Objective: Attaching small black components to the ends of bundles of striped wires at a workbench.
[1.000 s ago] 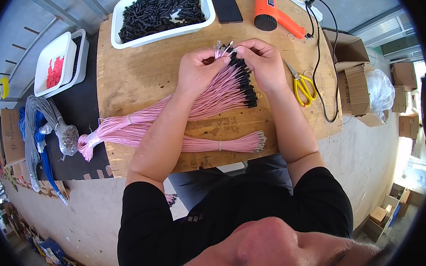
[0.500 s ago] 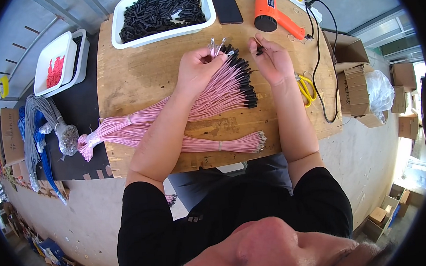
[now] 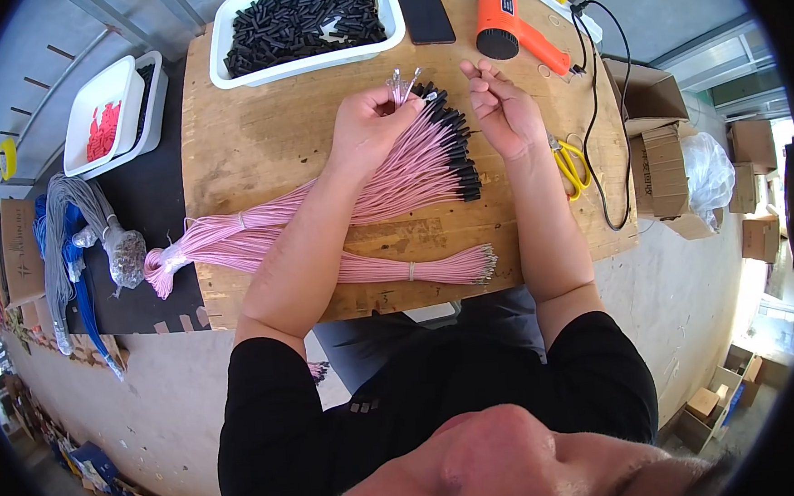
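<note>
My left hand (image 3: 367, 127) is closed on several pink wires (image 3: 400, 86), whose bare metal-tipped ends stick up past the thumb and fingers. Under and beside that hand, a large bundle of pink wires (image 3: 380, 185) fans out, many ends covered by black sleeves (image 3: 462, 158). To the right of the fan, apart from it, my right hand (image 3: 507, 114) is raised with its fingers bent and bunched together. Whatever lies between those fingers is hidden. Nearer me lies a second, tied bundle of pink wires (image 3: 417, 271) with uncovered ends.
A white tray (image 3: 218, 63) of black sleeves stands at the back, beside a phone (image 3: 426, 12). An orange heat gun (image 3: 515, 27), its black cable (image 3: 597, 136) and yellow-handled scissors (image 3: 572, 166) lie right. Left are a tub with red pieces (image 3: 76, 131) and grey cables (image 3: 72, 213).
My right hand's fingers have shifted slightly up and left, and the small black piece seen at them before no longer shows. My left hand keeps its hold on the pink wires.
</note>
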Demonstrator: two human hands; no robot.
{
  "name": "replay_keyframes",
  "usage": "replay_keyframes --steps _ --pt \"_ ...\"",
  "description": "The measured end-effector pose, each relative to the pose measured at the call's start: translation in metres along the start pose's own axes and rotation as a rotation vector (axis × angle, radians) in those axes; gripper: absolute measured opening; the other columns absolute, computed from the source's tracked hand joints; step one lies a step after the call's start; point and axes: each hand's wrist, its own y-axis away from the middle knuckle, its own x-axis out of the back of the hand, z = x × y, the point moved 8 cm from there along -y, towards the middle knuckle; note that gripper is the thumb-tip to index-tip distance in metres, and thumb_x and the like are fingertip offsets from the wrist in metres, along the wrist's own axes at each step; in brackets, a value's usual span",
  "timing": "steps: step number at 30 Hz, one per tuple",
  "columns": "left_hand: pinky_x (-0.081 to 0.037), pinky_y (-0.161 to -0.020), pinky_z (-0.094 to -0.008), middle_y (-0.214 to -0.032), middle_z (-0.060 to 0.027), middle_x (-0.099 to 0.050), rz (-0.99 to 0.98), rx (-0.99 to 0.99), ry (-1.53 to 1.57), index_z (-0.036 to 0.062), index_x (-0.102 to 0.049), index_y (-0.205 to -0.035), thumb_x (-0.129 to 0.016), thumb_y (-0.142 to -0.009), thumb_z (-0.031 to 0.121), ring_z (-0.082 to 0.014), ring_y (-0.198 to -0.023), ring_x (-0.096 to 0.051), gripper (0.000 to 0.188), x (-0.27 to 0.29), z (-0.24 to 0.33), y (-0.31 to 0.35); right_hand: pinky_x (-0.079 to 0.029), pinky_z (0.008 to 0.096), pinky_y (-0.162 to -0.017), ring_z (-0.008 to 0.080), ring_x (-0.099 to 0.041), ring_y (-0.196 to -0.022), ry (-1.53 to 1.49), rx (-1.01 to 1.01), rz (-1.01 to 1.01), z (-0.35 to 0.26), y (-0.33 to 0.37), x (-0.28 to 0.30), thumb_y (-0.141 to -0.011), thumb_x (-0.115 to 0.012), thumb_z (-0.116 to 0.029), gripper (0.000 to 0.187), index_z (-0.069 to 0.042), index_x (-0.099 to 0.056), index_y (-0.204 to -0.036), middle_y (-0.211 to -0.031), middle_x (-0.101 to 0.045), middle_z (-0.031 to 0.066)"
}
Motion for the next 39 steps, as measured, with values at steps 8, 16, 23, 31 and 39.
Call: replay_keyframes --steps 8,16,23,31,39 --pt "-0.046 -0.065 -0.0211 -0.08 0.0005 -0.068 0.011 -0.01 0.008 -0.0012 -0.073 -0.092 -0.074 -0.088 0.008 -0.0039 -0.072 -0.057 0.01 -0.001 0.001 0.0 -0.057 0.0241 -0.079 0.0215 -0.062 -0.089 0.037 0.073 0.23 -0.01 0.001 0.012 -0.099 -0.046 0.006 0.022 0.007 -0.054 -0.12 -0.109 -0.061 0.0164" --pt "-0.046 -0.066 -0.0216 -0.08 0.0008 -0.068 -0.008 -0.032 0.014 -0.0009 -0.072 -0.091 -0.073 -0.089 0.009 -0.0041 -0.072 -0.057 0.01 -0.004 0.004 0.0 -0.053 0.02 -0.067 0.0184 -0.062 -0.081 -0.117 0.018 -0.013 -0.014 -0.005 0.019 -0.101 -0.051 0.0 0.022 0.003 -0.056 -0.122 -0.112 -0.063 0.0158" --pt "-0.045 -0.065 -0.0188 -0.083 -0.0002 -0.068 -0.012 -0.01 -0.021 -0.001 -0.073 -0.096 -0.073 -0.09 0.009 -0.0038 -0.072 -0.057 0.012 -0.001 0.002 0.001 -0.052 0.0179 -0.065 0.015 -0.062 -0.082 0.129 0.055 0.278 -0.003 0.007 -0.012 -0.101 -0.049 0.0 0.024 0.002 -0.055 -0.125 -0.112 -0.066 0.0171" --pt "-0.043 -0.062 -0.0185 -0.08 0.0013 -0.067 -0.016 -0.017 -0.033 -0.0007 -0.072 -0.095 -0.073 -0.09 0.01 -0.0029 -0.07 -0.055 0.011 -0.004 0.006 0.001 -0.048 0.0171 -0.056 0.0113 -0.06 -0.068 0.284 0.067 0.209 -0.006 0.013 -0.011 -0.101 -0.053 -0.002 0.022 0.0 -0.059 -0.122 -0.099 -0.07 0.0132" --pt "-0.045 -0.064 -0.0212 -0.078 0.0014 -0.068 -0.004 0.004 -0.019 -0.0003 -0.073 -0.091 -0.073 -0.089 0.009 -0.0037 -0.071 -0.056 0.01 -0.002 0.005 0.001 -0.028 0.0176 -0.048 0.0037 -0.043 -0.059 0.598 0.021 -0.033 0.009 0.021 -0.04 -0.092 -0.064 0.0 0.019 0.001 -0.068 -0.111 -0.086 -0.068 0.0035"
